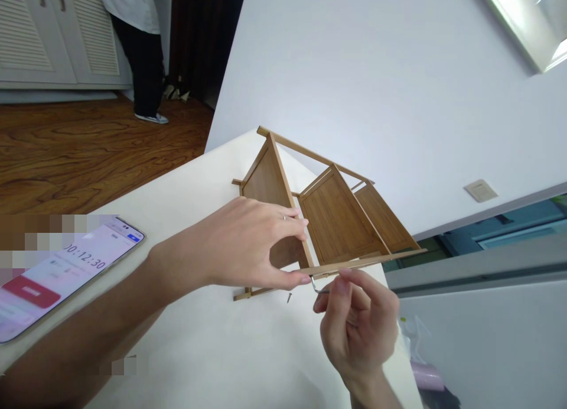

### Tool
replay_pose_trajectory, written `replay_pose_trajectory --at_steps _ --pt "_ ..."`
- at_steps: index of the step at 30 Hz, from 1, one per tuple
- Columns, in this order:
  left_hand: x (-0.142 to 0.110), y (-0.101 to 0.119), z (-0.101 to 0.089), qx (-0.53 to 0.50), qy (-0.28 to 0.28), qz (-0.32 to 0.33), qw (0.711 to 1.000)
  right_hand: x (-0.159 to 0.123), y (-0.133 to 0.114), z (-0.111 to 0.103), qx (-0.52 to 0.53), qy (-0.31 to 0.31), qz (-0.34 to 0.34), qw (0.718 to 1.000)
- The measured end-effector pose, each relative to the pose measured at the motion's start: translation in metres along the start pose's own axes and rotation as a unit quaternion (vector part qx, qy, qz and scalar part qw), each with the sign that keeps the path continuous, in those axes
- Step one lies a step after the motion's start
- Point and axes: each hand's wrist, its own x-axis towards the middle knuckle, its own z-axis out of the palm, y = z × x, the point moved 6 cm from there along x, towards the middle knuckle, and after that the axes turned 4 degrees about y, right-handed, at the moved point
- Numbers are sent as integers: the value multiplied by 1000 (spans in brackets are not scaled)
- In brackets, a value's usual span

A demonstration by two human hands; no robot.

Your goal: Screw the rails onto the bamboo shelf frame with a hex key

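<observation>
A small wooden shelf rack [341, 220] with several slatted-edge panels lies on its side on the white table [212, 350]. My left hand [234, 243] grips the near end panel, fingers over its edge and thumb against the corner by the front rail. Between the fingers of my right hand [361, 323] is a bent metal hex key [315, 286]. Its short end meets the rail at that corner, beside my left thumb; the screw head there is hidden. A loose screw [289, 298] lies on the table just below the corner.
A phone [80, 273] with a running timer on its screen rests at the table's left. The white wall [354, 90] rises close behind the rack. A person [139, 48] stands by louvred cabinets [93, 31]. A pink object [426, 376] sits beyond the right table edge.
</observation>
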Motion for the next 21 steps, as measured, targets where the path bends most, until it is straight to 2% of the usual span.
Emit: replay_pose_trajectory --at_steps 4,7,13,21 --pt "0 -1 0 3 0 -1 1000 -3 1 -3 -41 -1 -21 999" --pt "0 0 0 1 5 2 1000 -2 1 -3 -18 -25 -20 999" --pt "-1 0 0 1 11 2 1000 3 4 -1 48 -47 33 997" --pt "-3 -1 1 -3 2 4 1000 3 5 4 165 -66 106 978"
